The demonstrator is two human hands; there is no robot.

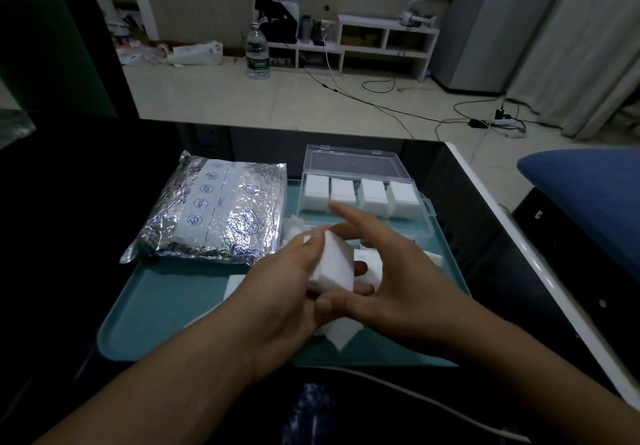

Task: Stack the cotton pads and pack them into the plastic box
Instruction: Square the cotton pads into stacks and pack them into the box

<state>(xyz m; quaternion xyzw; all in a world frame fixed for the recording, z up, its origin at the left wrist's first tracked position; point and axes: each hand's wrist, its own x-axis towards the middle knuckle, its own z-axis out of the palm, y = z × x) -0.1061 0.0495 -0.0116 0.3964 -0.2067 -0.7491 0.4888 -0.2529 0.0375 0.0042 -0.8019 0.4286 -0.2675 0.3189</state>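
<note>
Landmark: plastic box [363, 164], lid open, four pad stacks along its far side.

Left of box: foil bag [214, 209], on teal tray [166, 309].

Left hand [277, 302]: grip curled round pad stack [332, 264], near side of box, long axis tilted toward it.

Right hand [398, 281]: fingers spread, steadying stack, holding nothing.

Box's near half looks free; loose pads [341, 335] below the hands.

A home living room: tiled floor [277, 98], curtains [571, 46], low white shelf [384, 28].
</note>
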